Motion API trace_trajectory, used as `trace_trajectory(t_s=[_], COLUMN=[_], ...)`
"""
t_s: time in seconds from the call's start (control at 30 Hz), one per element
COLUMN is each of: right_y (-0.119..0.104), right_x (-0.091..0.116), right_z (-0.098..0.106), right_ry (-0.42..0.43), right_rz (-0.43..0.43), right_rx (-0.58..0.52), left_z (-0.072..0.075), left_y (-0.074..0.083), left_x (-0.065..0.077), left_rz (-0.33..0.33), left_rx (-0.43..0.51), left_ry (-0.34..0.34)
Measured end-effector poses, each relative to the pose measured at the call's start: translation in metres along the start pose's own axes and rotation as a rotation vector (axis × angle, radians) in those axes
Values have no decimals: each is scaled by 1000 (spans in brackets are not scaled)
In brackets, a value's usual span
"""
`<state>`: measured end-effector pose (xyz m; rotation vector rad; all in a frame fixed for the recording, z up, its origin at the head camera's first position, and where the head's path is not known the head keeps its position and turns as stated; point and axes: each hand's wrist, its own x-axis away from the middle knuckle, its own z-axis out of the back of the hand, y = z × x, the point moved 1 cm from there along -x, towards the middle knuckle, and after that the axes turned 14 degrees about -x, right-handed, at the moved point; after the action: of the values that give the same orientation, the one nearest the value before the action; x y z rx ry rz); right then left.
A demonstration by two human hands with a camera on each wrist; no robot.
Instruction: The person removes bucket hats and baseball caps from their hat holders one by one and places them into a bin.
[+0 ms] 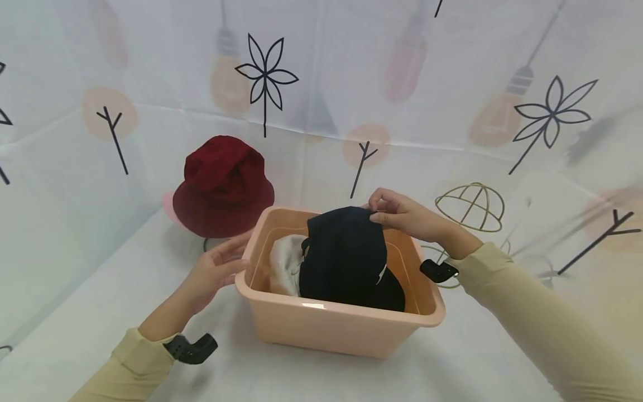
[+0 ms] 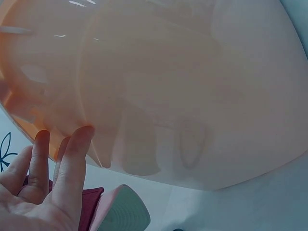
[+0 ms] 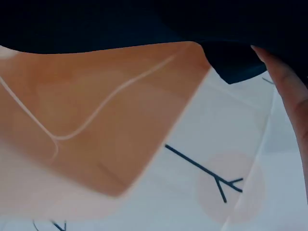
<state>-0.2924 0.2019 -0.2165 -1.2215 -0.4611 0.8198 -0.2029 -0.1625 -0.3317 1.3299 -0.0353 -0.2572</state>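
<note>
A dark navy cap with a small white mark tilts inside a peach plastic basin. My right hand pinches the cap's upper right edge between thumb and fingers; in the right wrist view the dark cloth fills the top, beside one finger. On the left, my left hand has its fingers extended against the basin's outer wall, close under the rim. The left wrist view has these fingers touching the basin. A whitish cloth item lies in the basin, partly covered by the cap.
A dark red bucket hat stands behind the basin at left, with a pink brim showing beneath it. At right is a gold wire hat stand. A patterned white sheet hangs behind.
</note>
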Motion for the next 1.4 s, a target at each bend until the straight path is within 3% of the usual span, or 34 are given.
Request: trace_trajectory(t_s=[0.4, 0.73, 0.87, 1.03, 1.2, 1.4], right_y=[16, 1, -4, -2, 4, 10], right_x=[-10, -9, -6, -6, -10, -20], right_z=[-12, -15, -17, -23, -32, -44], right_ry=[-25, 43, -33, -192, -281, -331], right_rz=[-147, -65, -53, -38, -76, -95], right_rx=[-10, 287, 259, 212, 303, 419], left_z=[-1, 0, -1, 0, 0, 0], left_y=[1, 1, 1, 0, 0, -1], left_x=[0, 0, 0, 0, -1, -1], left_rz=[0, -12, -15, -20, -11, -6], left_rx=[-13, -12, -12, -19, -19, -19], left_ry=[6, 7, 6, 8, 13, 12])
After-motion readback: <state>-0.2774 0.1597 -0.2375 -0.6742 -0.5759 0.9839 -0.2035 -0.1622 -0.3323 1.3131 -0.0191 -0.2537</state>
